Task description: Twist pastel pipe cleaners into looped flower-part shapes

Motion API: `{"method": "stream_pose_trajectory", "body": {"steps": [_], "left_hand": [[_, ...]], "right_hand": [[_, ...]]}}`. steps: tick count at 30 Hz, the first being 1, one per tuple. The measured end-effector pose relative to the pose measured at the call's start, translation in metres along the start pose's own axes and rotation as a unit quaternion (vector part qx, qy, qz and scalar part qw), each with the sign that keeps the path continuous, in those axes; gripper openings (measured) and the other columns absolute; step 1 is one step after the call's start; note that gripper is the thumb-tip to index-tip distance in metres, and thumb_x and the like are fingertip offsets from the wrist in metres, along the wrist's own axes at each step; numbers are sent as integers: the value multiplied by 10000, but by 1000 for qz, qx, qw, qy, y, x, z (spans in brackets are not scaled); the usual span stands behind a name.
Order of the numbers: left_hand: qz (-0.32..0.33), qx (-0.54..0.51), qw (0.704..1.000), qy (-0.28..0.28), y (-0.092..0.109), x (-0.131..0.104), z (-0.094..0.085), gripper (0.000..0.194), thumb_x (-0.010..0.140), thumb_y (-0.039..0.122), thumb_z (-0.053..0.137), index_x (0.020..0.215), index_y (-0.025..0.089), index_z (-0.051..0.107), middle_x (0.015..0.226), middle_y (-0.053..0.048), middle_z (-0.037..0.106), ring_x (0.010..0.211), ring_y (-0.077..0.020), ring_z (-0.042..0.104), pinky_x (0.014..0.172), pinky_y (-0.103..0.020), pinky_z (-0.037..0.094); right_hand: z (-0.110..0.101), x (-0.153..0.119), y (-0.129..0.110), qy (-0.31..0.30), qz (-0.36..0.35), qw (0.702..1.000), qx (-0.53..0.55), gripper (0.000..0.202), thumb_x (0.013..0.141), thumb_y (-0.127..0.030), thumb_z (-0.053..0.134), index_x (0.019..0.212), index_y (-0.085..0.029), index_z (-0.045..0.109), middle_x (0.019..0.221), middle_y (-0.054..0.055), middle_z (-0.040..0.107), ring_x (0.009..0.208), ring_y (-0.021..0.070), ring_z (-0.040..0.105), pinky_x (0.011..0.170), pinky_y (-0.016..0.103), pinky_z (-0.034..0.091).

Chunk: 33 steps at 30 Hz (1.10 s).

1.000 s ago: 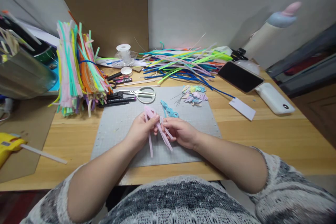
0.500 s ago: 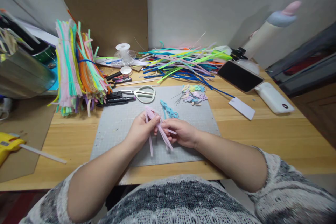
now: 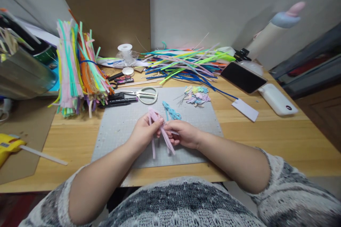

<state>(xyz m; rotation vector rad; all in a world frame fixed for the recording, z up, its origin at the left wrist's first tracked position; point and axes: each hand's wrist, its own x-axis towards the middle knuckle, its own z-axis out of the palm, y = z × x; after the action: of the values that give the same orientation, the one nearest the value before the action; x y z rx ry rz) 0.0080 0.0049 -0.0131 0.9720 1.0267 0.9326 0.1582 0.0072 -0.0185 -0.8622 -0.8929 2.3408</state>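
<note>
Several pale pink pipe cleaners [image 3: 167, 140], bent over at the top, are held between my two hands above the grey cutting mat [image 3: 112, 142]. My left hand [image 3: 145, 127] is closed on the bundle, thumb pressed across it. My right hand [image 3: 183, 133] pinches a strand of it from the right, its fingers curled and the tips partly hidden. Loose pink ends hang below the hands. Just beyond my right hand lies a twisted light blue pipe cleaner piece [image 3: 173, 112]. Small pastel shapes on thin wires [image 3: 197, 95] are piled at the mat's upper right.
Scissors [image 3: 146, 95] and black pens [image 3: 119, 102] lie at the mat's far edge. Pipe cleaner bundles [image 3: 70, 71] stand at left, and loose ones [image 3: 186, 64] lie along the wall. A phone [image 3: 243, 77] and white card [image 3: 245, 109] are at right, a yellow glue gun [image 3: 10, 147] at left.
Both hands stay almost in place over the mat. The pink bundle shifts very slightly, and its right-hand strand has drawn a little further into my right hand.
</note>
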Motion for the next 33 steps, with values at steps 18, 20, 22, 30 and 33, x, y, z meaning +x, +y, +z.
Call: {"method": "stream_pose_trajectory", "body": {"steps": [18, 20, 22, 30, 33], "left_hand": [[-30, -33, 998, -49, -1, 3, -1, 312, 711, 396, 718, 806, 133, 579, 635, -31, 657, 557, -118, 590, 499, -202, 421], [-42, -34, 997, -55, -2, 3, -3, 308, 709, 397, 720, 785, 126, 595, 622, -31, 654, 553, -116, 589, 509, -203, 423], [-53, -34, 996, -61, -3, 4, -4, 303, 710, 396, 719, 767, 117, 615, 616, -34, 655, 540, -109, 579, 511, -204, 421], [-66, -42, 994, -73, -2, 4, -5, 327, 694, 391, 735, 857, 116, 668, 614, -43, 670, 517, -108, 568, 498, -208, 414], [-62, -38, 994, -83, 0, 3, -5, 303, 700, 391, 731, 811, 116, 668, 607, -43, 665, 496, -99, 548, 486, -206, 405]], "right_hand": [[-1, 1, -1, 62, -33, 996, 56, 300, 692, -356, 627, 552, -145, 466, 645, 53, 610, 452, 67, 396, 366, 175, 164], [-1, 0, 0, 60, -27, 997, 47, 271, 698, -347, 630, 579, -137, 507, 627, 39, 592, 452, 68, 392, 371, 174, 172], [-2, 1, 1, 57, -21, 998, 36, 241, 706, -336, 629, 611, -131, 544, 619, 29, 580, 451, 67, 389, 376, 175, 183], [-7, 1, 2, 31, 3, 999, 42, 196, 696, -309, 646, 691, -122, 587, 636, 34, 596, 458, 70, 400, 394, 175, 195], [-10, 0, 1, 2, 20, 998, 61, 248, 704, -331, 670, 634, -116, 567, 613, 22, 559, 473, 67, 390, 406, 174, 216]]}}
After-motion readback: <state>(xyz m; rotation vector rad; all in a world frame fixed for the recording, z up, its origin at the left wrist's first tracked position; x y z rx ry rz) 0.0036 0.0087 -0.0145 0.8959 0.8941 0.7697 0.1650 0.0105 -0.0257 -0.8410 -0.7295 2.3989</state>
